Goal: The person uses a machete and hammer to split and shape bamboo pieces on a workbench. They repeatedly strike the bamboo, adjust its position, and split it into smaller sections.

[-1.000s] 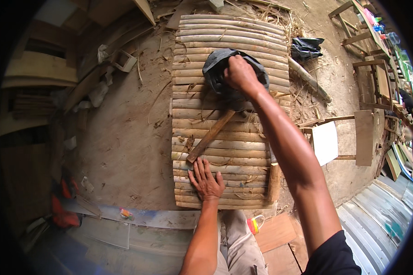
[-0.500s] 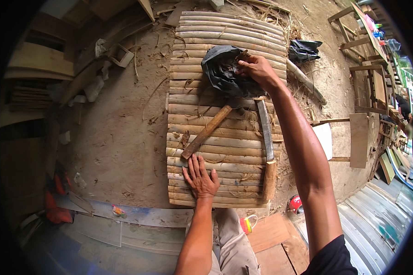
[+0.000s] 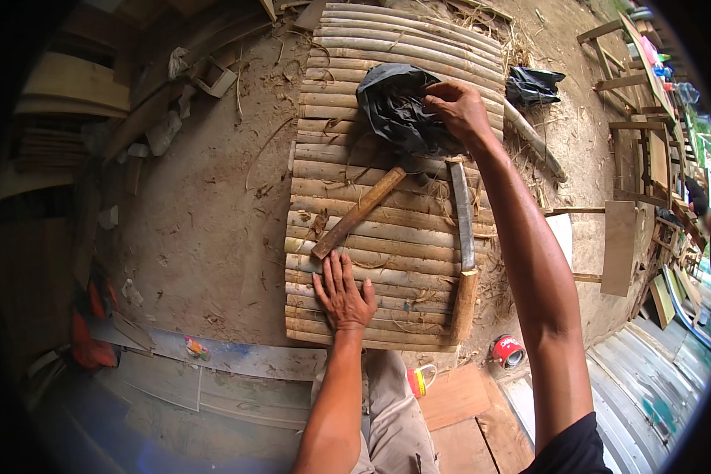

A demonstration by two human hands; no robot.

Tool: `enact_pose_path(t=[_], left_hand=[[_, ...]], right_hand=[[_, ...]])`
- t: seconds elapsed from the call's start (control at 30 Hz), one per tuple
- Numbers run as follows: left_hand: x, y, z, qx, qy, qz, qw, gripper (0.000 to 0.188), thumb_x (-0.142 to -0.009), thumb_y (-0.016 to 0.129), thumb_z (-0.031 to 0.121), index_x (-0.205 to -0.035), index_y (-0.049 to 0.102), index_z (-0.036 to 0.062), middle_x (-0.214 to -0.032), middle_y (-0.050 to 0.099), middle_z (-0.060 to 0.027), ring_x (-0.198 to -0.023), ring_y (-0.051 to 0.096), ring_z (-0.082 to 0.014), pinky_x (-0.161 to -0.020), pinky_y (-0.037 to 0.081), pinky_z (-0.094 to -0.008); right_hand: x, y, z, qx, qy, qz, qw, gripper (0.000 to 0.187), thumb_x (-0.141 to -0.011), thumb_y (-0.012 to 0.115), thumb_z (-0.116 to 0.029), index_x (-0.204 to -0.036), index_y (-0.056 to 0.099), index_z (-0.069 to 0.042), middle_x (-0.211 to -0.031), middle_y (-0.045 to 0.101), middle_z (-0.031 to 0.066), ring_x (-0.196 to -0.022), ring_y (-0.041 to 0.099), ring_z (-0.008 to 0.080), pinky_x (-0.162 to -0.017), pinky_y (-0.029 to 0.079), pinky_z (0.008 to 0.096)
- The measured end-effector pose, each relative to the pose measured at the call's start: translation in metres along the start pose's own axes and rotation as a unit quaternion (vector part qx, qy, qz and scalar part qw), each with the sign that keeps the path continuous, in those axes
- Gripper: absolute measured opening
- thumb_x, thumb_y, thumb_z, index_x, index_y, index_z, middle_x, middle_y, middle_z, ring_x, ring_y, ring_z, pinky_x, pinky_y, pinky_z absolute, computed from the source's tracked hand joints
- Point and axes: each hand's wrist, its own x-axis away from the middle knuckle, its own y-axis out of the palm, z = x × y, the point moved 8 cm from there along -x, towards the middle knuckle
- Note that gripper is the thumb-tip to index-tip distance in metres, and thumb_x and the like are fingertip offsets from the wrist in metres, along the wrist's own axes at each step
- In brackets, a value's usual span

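My left hand lies flat with fingers spread on a bed of bamboo slats. Its fingertips meet the lower end of a wooden handle, whose dark head is partly hidden under a black plastic bag. The bag stands wide-mouthed on the slats, its inside dark and crumpled. At the bag's right rim is my right hand, fingers curled in; whatever they pinch, if anything, is not visible. Between both arms lies a machete with a straight grey blade and a wooden grip.
Another black plastic bag rests on the dirt beyond the slats, above a loose pole. A red can and a small red-yellow container sit near my knees. Wooden frames stand at right, stacked boards at left.
The brown dry scraps seen at my right fingers no longer show there, and the fingers are drawn in more. My left hand stays on the slats. The whole view has shifted slightly.
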Motion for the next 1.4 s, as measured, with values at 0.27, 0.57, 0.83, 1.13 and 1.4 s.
enact_pose_path(t=[0.27,0.57,0.83,1.13,1.4], left_hand=[[-0.001,-0.002,0.002,-0.002,0.008,0.0,1.0,0.071,-0.094,0.051,0.033,-0.155,0.028,0.0047,-0.161,0.029,-0.0168,-0.149,0.026,-0.0345,-0.121,0.011,-0.0569],[0.0,-0.001,0.0,0.005,0.007,0.017,1.0,0.069,-0.096,0.047,0.038,-0.156,0.03,0.0082,-0.162,0.028,-0.0121,-0.149,0.027,-0.0304,-0.12,0.012,-0.0573],[0.0,-0.001,0.0,0.004,0.003,0.008,1.0,0.069,-0.095,0.048,0.038,-0.155,0.031,0.0075,-0.161,0.03,-0.0127,-0.149,0.028,-0.0307,-0.12,0.013,-0.0569],[-0.001,-0.002,0.0,-0.002,0.004,0.011,1.0,0.068,-0.096,0.048,0.037,-0.154,0.032,0.0071,-0.161,0.03,-0.0128,-0.149,0.028,-0.0301,-0.121,0.013,-0.0565],[-0.002,-0.003,0.002,-0.005,0.005,-0.009,1.0,0.07,-0.094,0.05,0.034,-0.153,0.031,0.0044,-0.161,0.029,-0.0157,-0.149,0.025,-0.0331,-0.122,0.011,-0.0567]], right_hand=[[0.018,0.015,-0.001,-0.275,0.077,-0.047,0.957,0.036,-0.101,0.057,-0.007,-0.128,0.051,0.015,-0.117,0.065,0.0256,-0.101,0.071,0.028,-0.086,0.061,0.0327],[0.028,0.018,-0.012,-0.37,0.142,-0.004,0.918,0.064,-0.11,0.029,-0.041,-0.132,0.044,0.017,-0.123,0.06,0.0307,-0.113,0.065,0.0363,-0.097,0.056,0.0412],[0.024,0.024,-0.008,-0.414,0.117,0.007,0.903,0.058,-0.109,0.035,-0.036,-0.132,0.045,0.017,-0.125,0.06,0.0304,-0.112,0.066,0.0348,-0.097,0.056,0.0406],[0.021,0.011,-0.007,-0.25,0.066,0.032,0.966,0.028,-0.098,0.061,-0.005,-0.12,0.058,0.013,-0.103,0.071,0.021,-0.093,0.073,0.0246,-0.084,0.061,0.0303],[0.007,-0.009,-0.04,0.045,-0.067,0.046,0.996,0.024,-0.096,0.067,-0.022,-0.11,0.072,-0.003,-0.102,0.074,0.0104,-0.09,0.07,0.0177,-0.081,0.054,0.0315]])
